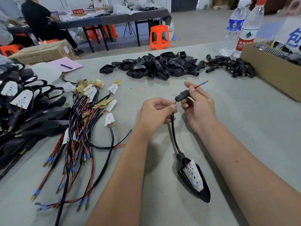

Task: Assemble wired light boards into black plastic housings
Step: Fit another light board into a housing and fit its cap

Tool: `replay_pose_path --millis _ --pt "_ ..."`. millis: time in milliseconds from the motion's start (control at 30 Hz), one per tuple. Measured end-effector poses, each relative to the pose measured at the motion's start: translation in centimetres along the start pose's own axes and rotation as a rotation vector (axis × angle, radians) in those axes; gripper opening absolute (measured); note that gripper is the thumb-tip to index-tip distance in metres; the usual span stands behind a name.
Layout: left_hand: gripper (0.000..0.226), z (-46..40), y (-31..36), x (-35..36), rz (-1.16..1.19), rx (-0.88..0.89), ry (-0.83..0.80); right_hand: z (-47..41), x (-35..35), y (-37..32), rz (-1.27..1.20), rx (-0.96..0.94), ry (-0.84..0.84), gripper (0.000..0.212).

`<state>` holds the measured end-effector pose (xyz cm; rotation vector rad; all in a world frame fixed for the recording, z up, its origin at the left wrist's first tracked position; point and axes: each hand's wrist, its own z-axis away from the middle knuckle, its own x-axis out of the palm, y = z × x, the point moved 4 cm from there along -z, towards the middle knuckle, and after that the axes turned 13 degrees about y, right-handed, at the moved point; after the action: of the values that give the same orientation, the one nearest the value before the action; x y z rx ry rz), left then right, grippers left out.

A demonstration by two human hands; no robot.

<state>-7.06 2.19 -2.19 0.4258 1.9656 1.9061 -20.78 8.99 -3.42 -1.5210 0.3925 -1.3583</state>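
Grey table (pixel 228 128) below both hands, black housing (pixel 201 191) with its light board (pixel 193 176) lying nearest the viewer, black cable (pixel 173 132) rising to left hand (pixel 156 113) fingers pinching it, right hand (pixel 198 105) fingers just above gripping small black connector (pixel 182 94), red wire tip (pixel 201 84) beyond.

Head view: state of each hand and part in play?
left hand: pinching black cable
right hand: gripping black connector sleeve, red wire poking out past it
black housing: lying on table, light board seated inside
water bottles: upright, capped
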Motion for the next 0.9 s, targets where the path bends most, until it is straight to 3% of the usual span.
replay_pose_path --millis 233,367,533,900 --pt "0.020 0.1 -0.1 0.3 0.039 -0.013 0.040 0.7 0.7 0.1 0.148 -0.055 -0.098 0.028" --pt "0.013 0.0 -0.3 0.4 0.053 -0.016 0.086 0.5 0.5 0.2 0.229 -0.104 -0.059 0.027" --pt "0.015 -0.2 -0.4 0.3 0.066 -0.044 0.056 0.1 0.0 -0.1 0.074 -0.067 0.026 0.026" --pt "0.010 -0.1 -0.7 -0.3 0.114 -0.160 -0.140 -0.1 -0.4 -0.6 0.008 -0.130 0.150 0.030"
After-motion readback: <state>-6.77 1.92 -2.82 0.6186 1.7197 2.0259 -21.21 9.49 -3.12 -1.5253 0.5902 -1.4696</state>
